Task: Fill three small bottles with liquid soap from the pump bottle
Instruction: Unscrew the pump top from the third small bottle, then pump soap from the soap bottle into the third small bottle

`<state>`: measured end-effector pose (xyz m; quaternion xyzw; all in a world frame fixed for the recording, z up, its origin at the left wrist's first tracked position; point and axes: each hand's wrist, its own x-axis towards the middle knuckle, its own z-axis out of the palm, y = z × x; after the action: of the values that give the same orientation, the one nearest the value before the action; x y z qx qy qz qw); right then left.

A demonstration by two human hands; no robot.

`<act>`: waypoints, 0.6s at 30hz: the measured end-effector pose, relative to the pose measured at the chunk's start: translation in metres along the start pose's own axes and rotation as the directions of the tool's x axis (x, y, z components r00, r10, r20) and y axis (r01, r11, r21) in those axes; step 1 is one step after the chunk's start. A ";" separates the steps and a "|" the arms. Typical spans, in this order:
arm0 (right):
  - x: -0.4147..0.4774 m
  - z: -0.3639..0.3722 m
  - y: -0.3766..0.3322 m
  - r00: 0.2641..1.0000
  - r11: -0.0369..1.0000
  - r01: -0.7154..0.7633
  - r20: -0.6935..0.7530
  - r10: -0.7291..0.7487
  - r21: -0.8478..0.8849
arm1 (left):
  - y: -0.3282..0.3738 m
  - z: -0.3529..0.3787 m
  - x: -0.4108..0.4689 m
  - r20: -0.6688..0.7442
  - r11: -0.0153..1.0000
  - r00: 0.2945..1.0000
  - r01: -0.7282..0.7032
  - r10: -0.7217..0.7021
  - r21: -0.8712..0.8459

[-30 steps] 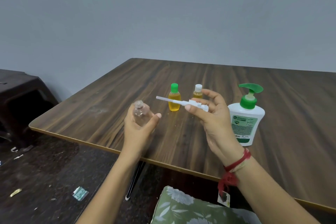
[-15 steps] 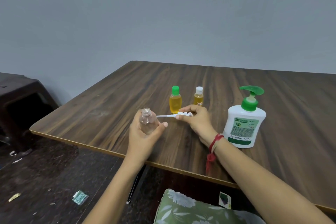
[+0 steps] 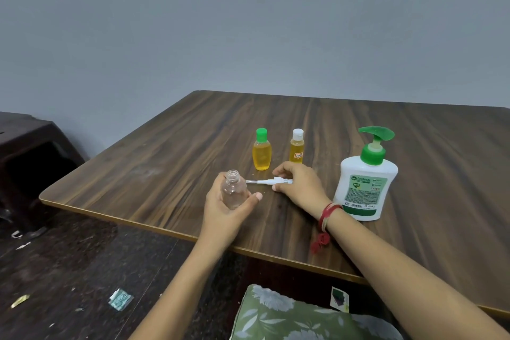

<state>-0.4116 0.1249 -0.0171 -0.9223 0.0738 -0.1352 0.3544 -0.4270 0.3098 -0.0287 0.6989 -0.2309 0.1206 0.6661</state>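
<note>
My left hand (image 3: 225,210) grips a clear small bottle (image 3: 234,189) with no cap, upright just above the wooden table (image 3: 414,146). My right hand (image 3: 299,183) pinches a white spray top with a thin tube (image 3: 269,181), lying low on the table and pointing left toward the clear bottle. Behind stand a small bottle with a green cap (image 3: 261,153) and a small bottle with a white cap (image 3: 297,146), both holding yellow liquid. The white pump bottle with a green pump (image 3: 365,176) stands to the right of my right hand.
The table's front edge (image 3: 165,229) runs diagonally below my hands. A dark stool (image 3: 30,146) stands at the left. A green floral cushion (image 3: 289,317) lies near the bottom, and scraps of litter (image 3: 120,299) lie on the dark floor.
My right hand has lowered the white spray top from mid-air down to the table. My left hand has kept the clear bottle, moving slightly right toward the tube's tip.
</note>
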 end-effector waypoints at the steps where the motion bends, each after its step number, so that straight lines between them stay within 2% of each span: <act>1: 0.000 -0.001 -0.001 1.000 0.999 0.004 0.003 -0.004 -0.040 | 0.001 0.002 -0.001 0.014 1.000 1.000 -0.001 0.001 0.003; 5: -0.016 -0.010 -0.009 0.998 0.977 0.058 -0.016 -0.063 -0.206 | -0.002 0.010 -0.002 0.031 1.000 0.999 0.012 -0.012 -0.013; 7: -0.037 -0.016 -0.016 0.973 0.934 0.148 -0.121 -0.197 -0.325 | -0.003 0.015 -0.002 0.020 1.000 1.000 0.012 -0.012 -0.017; 9: -0.063 -0.025 -0.027 0.903 0.889 0.229 -0.255 -0.346 -0.396 | -0.002 0.023 -0.001 0.016 0.999 1.000 0.015 -0.014 -0.029; 11: -0.086 -0.041 -0.041 0.810 0.874 0.300 -0.383 -0.445 -0.381 | -0.002 0.034 -0.002 0.053 0.998 0.998 0.027 -0.024 -0.053; 14: -0.108 -0.081 -0.054 0.685 0.862 0.404 -0.524 -0.506 -0.305 | -0.003 0.053 -0.003 0.164 0.995 0.986 0.057 -0.044 -0.077; 16: -0.116 -0.111 -0.055 0.629 0.864 0.453 -0.609 -0.484 -0.219 | -0.004 0.064 -0.004 0.227 0.994 0.972 0.077 -0.058 -0.075; 18: -0.117 -0.137 -0.051 0.619 0.874 0.484 -0.687 -0.381 -0.048 | 0.002 0.076 -0.005 0.288 0.997 0.957 0.061 -0.045 -0.048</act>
<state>-0.5626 0.1023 0.0917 -0.7708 -0.0368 -0.5474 0.3237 -0.4427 0.2353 -0.0354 0.6959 -0.3092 -0.0063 0.6481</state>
